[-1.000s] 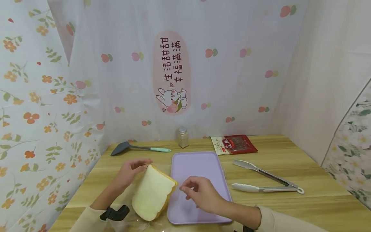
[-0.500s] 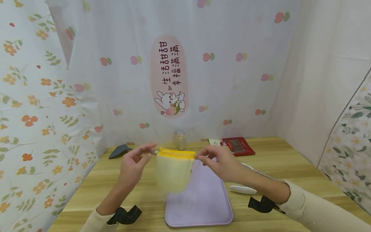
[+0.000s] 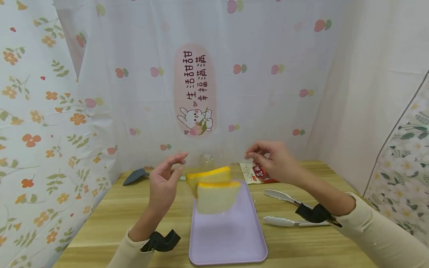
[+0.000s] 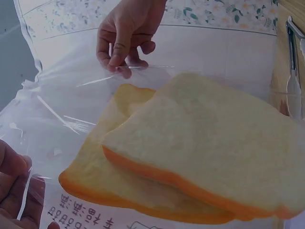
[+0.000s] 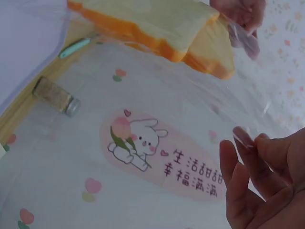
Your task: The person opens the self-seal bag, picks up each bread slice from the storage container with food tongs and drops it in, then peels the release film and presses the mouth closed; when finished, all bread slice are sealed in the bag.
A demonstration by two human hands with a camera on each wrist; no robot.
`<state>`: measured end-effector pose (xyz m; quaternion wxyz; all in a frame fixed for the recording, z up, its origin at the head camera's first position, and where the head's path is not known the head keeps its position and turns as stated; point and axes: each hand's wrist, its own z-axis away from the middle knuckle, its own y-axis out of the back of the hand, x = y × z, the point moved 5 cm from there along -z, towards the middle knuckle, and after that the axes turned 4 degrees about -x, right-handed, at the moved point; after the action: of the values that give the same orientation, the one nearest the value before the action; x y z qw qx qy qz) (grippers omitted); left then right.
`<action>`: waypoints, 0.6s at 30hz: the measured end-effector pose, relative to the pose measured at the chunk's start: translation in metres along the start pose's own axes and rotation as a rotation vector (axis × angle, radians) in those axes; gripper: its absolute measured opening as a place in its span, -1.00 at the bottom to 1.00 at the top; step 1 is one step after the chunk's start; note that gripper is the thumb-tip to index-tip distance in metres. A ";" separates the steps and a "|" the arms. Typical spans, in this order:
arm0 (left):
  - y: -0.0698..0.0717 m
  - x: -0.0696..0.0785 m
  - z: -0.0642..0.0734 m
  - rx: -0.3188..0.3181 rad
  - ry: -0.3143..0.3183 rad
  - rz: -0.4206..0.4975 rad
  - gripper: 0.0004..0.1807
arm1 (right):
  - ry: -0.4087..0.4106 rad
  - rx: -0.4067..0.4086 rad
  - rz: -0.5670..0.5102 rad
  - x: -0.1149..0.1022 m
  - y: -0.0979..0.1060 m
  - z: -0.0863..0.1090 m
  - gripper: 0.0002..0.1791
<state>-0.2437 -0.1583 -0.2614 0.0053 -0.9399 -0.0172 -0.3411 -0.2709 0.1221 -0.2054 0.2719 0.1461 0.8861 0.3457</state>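
Observation:
Two slices of bread, a front slice (image 3: 218, 200) and a back slice (image 3: 209, 175), hang in a clear plastic bag (image 4: 57, 119) above the tray. The white faces have orange-yellow crusts, and the slices overlap in the left wrist view. My left hand (image 3: 165, 182) pinches one side of the bag's edge between thumb and fingers. On the other side, my right hand (image 3: 273, 162) pinches the film, as the right wrist view also shows. Both hands are raised and spread apart, higher than the slices. Most of the bag is too transparent to trace in the head view.
Beneath the bread lies a lilac tray (image 3: 228, 242) on the wooden table. Metal tongs (image 3: 285, 222) with white tips rest to its right. A spice packet (image 3: 251, 173), a glass jar (image 3: 207, 162) and a dark spatula (image 3: 134, 176) are along the back, near the curtain.
The bread has risen from beside the tray's left edge to above the tray. My hands have moved up and apart, and the two slices have separated visibly.

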 end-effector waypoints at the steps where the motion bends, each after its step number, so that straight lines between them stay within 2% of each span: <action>1: -0.001 0.000 0.000 -0.005 -0.005 -0.002 -0.65 | 0.011 0.006 0.020 0.001 0.001 -0.001 -0.86; 5: -0.008 -0.004 -0.001 -0.033 0.000 -0.034 -0.69 | 0.059 0.026 0.100 0.004 0.003 -0.004 -0.88; 7: -0.009 -0.006 0.000 -0.026 0.007 -0.051 -0.70 | 0.076 0.032 0.122 0.007 0.002 -0.004 -0.88; 13: -0.003 -0.009 0.000 0.063 0.001 -0.011 -0.73 | 0.074 0.094 0.080 0.023 0.004 -0.005 -0.87; 18: -0.002 -0.009 -0.001 0.072 -0.023 -0.001 -0.75 | 0.052 0.120 0.024 0.031 0.004 -0.005 -0.87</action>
<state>-0.2512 -0.1563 -0.2666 0.0389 -0.9429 -0.0302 -0.3293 -0.2987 0.1364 -0.2115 0.2354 0.1636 0.9102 0.2989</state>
